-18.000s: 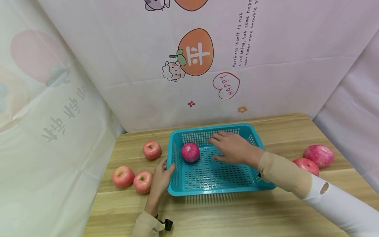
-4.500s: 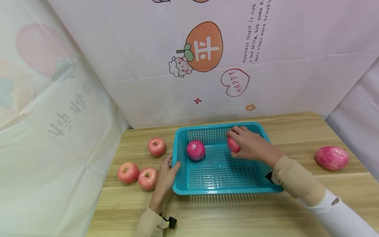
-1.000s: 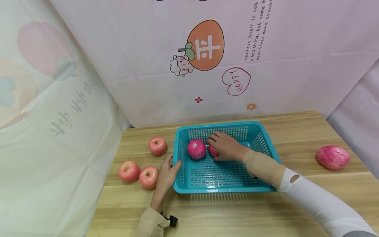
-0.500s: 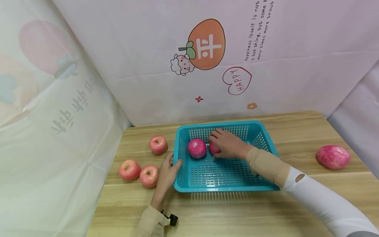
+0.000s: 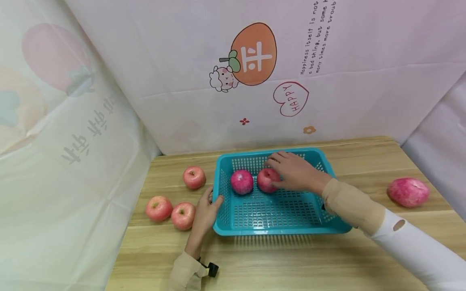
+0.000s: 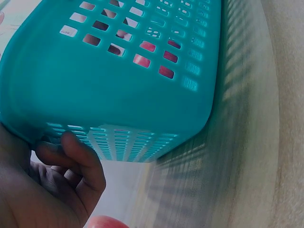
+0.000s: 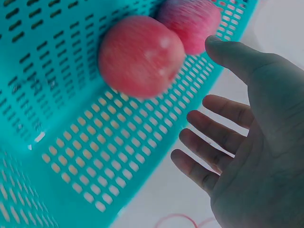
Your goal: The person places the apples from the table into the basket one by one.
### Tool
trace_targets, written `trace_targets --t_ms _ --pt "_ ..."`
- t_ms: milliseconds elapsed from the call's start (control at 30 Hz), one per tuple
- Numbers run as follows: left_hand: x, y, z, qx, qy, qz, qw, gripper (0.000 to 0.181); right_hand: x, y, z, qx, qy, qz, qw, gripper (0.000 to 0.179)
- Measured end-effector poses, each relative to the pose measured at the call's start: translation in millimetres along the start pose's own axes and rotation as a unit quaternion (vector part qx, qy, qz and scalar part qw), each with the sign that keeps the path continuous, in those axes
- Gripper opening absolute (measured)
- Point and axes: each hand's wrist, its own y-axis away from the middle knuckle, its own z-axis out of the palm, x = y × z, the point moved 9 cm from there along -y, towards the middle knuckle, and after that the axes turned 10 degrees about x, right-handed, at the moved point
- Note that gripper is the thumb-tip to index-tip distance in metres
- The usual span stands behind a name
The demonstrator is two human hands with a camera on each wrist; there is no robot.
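Observation:
My left hand (image 5: 205,214) grips the left rim of a teal plastic basket (image 5: 276,231), thumb over the edge and fingers curled under it outside. In the left wrist view those fingers bend against the basket's perforated wall (image 6: 95,90). Inside the basket, a smooth red round fruit (image 5: 267,180) lies beside a magenta, onion-like round one (image 5: 242,182). My right hand (image 5: 295,171) hovers over the basket, just right of the red fruit. Seen from the right wrist, its fingers (image 7: 209,166) are spread, and a gap separates them from the red fruit (image 7: 140,57).
Three pink-red apples, a back one (image 5: 194,177), a left one (image 5: 159,208) and a front one (image 5: 183,216), sit on the wooden table (image 5: 291,266) left of the basket. Far right lies a mottled pink oblong fruit (image 5: 408,192). A printed white cloth (image 5: 182,113) hangs behind.
The red fruit, on the table at right 18 seconds ago, was carried into the basket and set beside the magenta one. My right hand has just let go and drawn back right; the left stays.

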Motion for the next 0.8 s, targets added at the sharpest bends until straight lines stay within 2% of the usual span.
trace_targets --t_ms 233,433,633,800 --pt "0.4 0.5 0.1 0.001 -0.003 -0.005 1.0000 0.051 5.7 16.8 -29.1 0.030 0.029 -0.010 0.9991 0.062" --pt "-2.3 -0.2 -0.7 0.000 -0.009 -0.008 0.9999 0.052 15.6 31.2 -46.3 0.040 0.019 0.007 0.9990 0.063" --pt "-2.2 -0.6 0.2 0.000 -0.009 -0.006 0.9999 0.051 32.2 48.7 -69.4 0.050 0.015 0.032 0.9981 0.066" --pt "-1.3 -1.8 0.3 0.000 -0.008 0.000 1.0000 0.051 50.3 66.0 -89.1 0.079 0.022 0.041 0.9958 0.066"
